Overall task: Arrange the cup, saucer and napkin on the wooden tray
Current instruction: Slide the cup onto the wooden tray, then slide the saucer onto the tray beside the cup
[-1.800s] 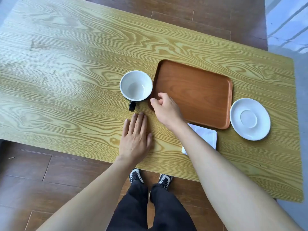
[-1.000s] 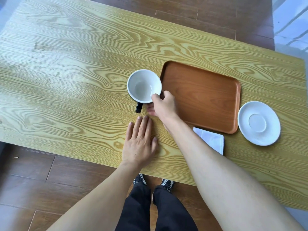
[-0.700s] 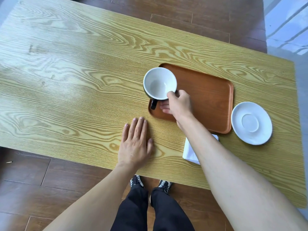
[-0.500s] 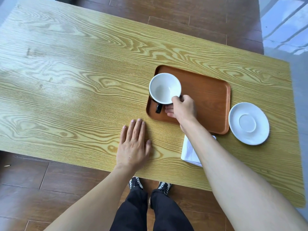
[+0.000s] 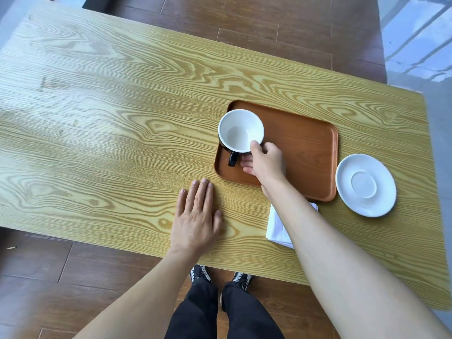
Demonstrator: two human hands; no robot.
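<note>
The cup [image 5: 238, 129], black outside and white inside, is over the left end of the wooden tray [image 5: 303, 145], its handle pointing toward me. My right hand [image 5: 265, 162] grips its near rim, thumb on top. Whether the cup rests on the tray I cannot tell. The white saucer [image 5: 365, 185] lies on the table just right of the tray. The white folded napkin [image 5: 277, 227] lies by the tray's near edge, partly hidden under my right forearm. My left hand [image 5: 197, 216] lies flat on the table, fingers together, left of the napkin.
The yellow wood-grain table [image 5: 110, 143] stretches wide to the left of the tray. Its near edge runs just in front of my legs and shoes [image 5: 220, 280]. Dark wooden floor lies beyond the far edge.
My right hand took hold of the cup beside the tray and carried it right, onto the tray's left end. The left hand stayed flat on the table.
</note>
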